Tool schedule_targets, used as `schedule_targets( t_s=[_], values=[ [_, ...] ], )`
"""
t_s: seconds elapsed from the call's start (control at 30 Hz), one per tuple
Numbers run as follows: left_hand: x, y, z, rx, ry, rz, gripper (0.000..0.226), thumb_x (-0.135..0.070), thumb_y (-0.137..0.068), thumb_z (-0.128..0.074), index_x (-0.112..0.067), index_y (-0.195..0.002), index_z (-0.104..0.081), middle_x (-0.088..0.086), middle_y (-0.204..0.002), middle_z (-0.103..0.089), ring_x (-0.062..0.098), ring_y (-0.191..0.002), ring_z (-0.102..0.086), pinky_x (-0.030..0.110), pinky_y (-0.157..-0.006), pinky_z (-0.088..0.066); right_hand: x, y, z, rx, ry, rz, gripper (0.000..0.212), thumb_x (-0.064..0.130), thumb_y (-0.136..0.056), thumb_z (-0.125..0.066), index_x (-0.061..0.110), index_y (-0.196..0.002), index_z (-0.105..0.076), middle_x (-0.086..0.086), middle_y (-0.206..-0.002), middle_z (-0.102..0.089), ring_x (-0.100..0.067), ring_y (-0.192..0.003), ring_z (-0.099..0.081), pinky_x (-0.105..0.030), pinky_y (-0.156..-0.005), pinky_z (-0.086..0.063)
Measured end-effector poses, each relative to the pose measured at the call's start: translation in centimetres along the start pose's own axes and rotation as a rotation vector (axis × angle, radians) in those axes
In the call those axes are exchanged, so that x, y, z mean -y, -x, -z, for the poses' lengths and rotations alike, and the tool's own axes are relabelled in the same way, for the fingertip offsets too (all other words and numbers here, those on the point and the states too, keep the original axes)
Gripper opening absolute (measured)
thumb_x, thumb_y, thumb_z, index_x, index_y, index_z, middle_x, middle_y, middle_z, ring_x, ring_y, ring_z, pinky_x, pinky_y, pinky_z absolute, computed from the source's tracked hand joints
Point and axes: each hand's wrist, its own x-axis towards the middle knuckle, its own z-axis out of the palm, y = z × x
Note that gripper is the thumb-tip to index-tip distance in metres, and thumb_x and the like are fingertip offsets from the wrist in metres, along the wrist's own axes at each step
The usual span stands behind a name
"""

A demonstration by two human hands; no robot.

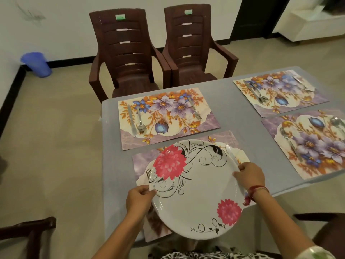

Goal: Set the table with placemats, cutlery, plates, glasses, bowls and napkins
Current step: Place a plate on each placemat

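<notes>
- Both hands hold one plate point(196, 180). The left hand point(139, 200) has its thumb on the lower-left rim and its fingers curled under, and the right hand point(250, 176) pinches the right rim the same way.
- The plate is low in the centre of the frame, over the near mat point(141, 161), with its far edge tilted up. Whether it touches the mat yet I cannot tell.
- The tines of the near fork point(148, 173) show at the plate's left rim, and the tip of the near knife point(230, 151) shows at its upper-right rim.
- Risk: the plate spans nearly the whole gap between fork and knife. Lowered off-centre, it would likely land on one of them, rock, and push it askew.
- Risk: the plate's near edge seems to overhang the table point(242, 113) edge. Set down that close to the person, it could tip off.
- Risk: releasing one hand early would leave a wide plate hanging from a single rim pinch.
- Counts:
  - One plate.
  - Four mats: the near mat, the far mat point(205, 126) at mid-frame, the corner mat point(291, 107) at upper right, and the right mat point(308, 169).
  - Four forks: the near fork, the far fork point(195, 109), the corner fork point(303, 85) and the right fork point(289, 144).
  - Three knives seen: the near knife, the far knife point(131, 120) and the corner knife point(251, 89). The right mat's knife is probably cut off by the frame.
  - Three spoons: the far spoon point(140, 121), the corner spoon point(263, 99) and the right spoon point(336, 121).
  - No glasses, bowls or napkins are in view.
- Beyond the table there are two chairs point(128, 53) at the top of the frame and a blue bin point(36, 64) at upper left.
</notes>
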Motion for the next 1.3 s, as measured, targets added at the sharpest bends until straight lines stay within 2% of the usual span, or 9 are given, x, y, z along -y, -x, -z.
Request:
schedule_targets(
  t_s=[0.23,0.4,0.57,0.67,0.73,0.83,0.93,1.2,1.3],
  values=[
    [-0.4,1.6,-0.1,-0.062,0.156,0.101,0.014,-0.009,-0.083,-0.07,0.003,-0.076,-0.067,0.015,-0.072,-0.068,0.03,-0.073,-0.064,0.041,-0.074,-0.054,0.7,-0.3,0.8,0.112,-0.087,0.076,0.011,0.016,-0.084,-0.06,0.006,-0.085,-0.061,-0.005,-0.073,-0.056,-0.021,-0.065,-0.051,-0.027,-0.059,-0.039],
    [-2.2,4.2,-0.9,-0.211,0.178,0.026,0.014,-0.007,-0.087,-0.064,-0.002,-0.074,-0.066,0.008,-0.065,-0.067,0.026,-0.07,-0.06,0.032,-0.063,-0.047,0.5,-1.2,1.0,0.27,-0.247,0.206,0.021,0.018,-0.094,-0.048,0.018,-0.073,-0.047,0.002,-0.067,-0.049,-0.013,-0.059,-0.046,-0.025,-0.05,-0.03],
    [-5.1,7.2,-6.3,-0.326,0.251,-0.009,0.019,-0.011,-0.088,-0.063,0.005,-0.099,-0.066,0.024,-0.099,-0.067,0.028,-0.078,-0.061,0.037,-0.074,-0.049,-2.5,-5.6,4.2,0.299,-0.369,0.327,0.027,0.02,-0.096,-0.046,0.016,-0.069,-0.046,0.003,-0.066,-0.047,-0.012,-0.059,-0.043,-0.023,-0.05,-0.029],
    [-7.3,9.1,-11.8,-0.308,0.285,-0.016,0.021,-0.009,-0.089,-0.061,0.005,-0.104,-0.064,0.016,-0.083,-0.071,0.018,-0.063,-0.066,0.025,-0.058,-0.055,-5.4,-8.8,7.6,0.264,-0.384,0.343,0.023,0.022,-0.098,-0.043,0.009,-0.083,-0.054,-0.001,-0.076,-0.054,-0.019,-0.071,-0.051,-0.028,-0.059,-0.036],
    [-8.7,10.0,-15.6,-0.3,0.31,-0.03,0.02,-0.006,-0.089,-0.061,0.004,-0.106,-0.063,0.007,-0.077,-0.072,0.007,-0.052,-0.065,0.016,-0.047,-0.052,-7.8,-11.2,10.1,0.23,-0.367,0.366,0.026,0.022,-0.098,-0.041,0.014,-0.075,-0.048,0.0,-0.073,-0.05,-0.019,-0.072,-0.048,-0.027,-0.058,-0.035],
    [-10.7,11.2,-20.4,-0.244,0.345,-0.072,0.012,-0.005,-0.087,-0.062,0.0,-0.098,-0.063,0.003,-0.072,-0.072,0.005,-0.048,-0.063,0.015,-0.045,-0.05,-11.2,-14.5,13.2,0.176,-0.365,0.35,0.032,0.02,-0.098,-0.041,0.019,-0.066,-0.038,0.001,-0.069,-0.046,-0.02,-0.07,-0.045,-0.029,-0.054,-0.03],
    [-12.5,11.5,-25.2,-0.149,0.324,-0.097,0.005,-0.006,-0.088,-0.062,-0.005,-0.091,-0.066,0.002,-0.066,-0.072,0.014,-0.056,-0.067,0.024,-0.055,-0.053,-14.8,-17.5,15.5,0.15,-0.437,0.26,0.026,0.016,-0.097,-0.043,0.015,-0.072,-0.048,-0.005,-0.078,-0.052,-0.024,-0.078,-0.05,-0.029,-0.064,-0.033],
    [-13.4,10.6,-37.9,0.198,0.264,0.015,0.024,-0.004,-0.094,-0.049,0.004,-0.088,-0.07,0.018,-0.075,-0.068,0.023,-0.064,-0.061,0.024,-0.049,-0.053,-24.5,-24.0,22.6,-0.072,-0.449,0.058,0.017,0.015,-0.092,-0.049,0.009,-0.08,-0.058,-0.011,-0.076,-0.056,-0.029,-0.078,-0.052,-0.036,-0.071,-0.042],
    [-13.6,10.9,-42.5,0.258,0.245,0.044,0.022,-0.004,-0.095,-0.051,0.0,-0.086,-0.07,0.018,-0.079,-0.072,0.022,-0.068,-0.066,0.024,-0.057,-0.056,-28.1,-25.8,25.1,-0.129,-0.46,0.01,0.027,0.016,-0.089,-0.057,0.013,-0.063,-0.052,-0.004,-0.058,-0.047,-0.023,-0.058,-0.045,-0.031,-0.054,-0.036]
  ],
)
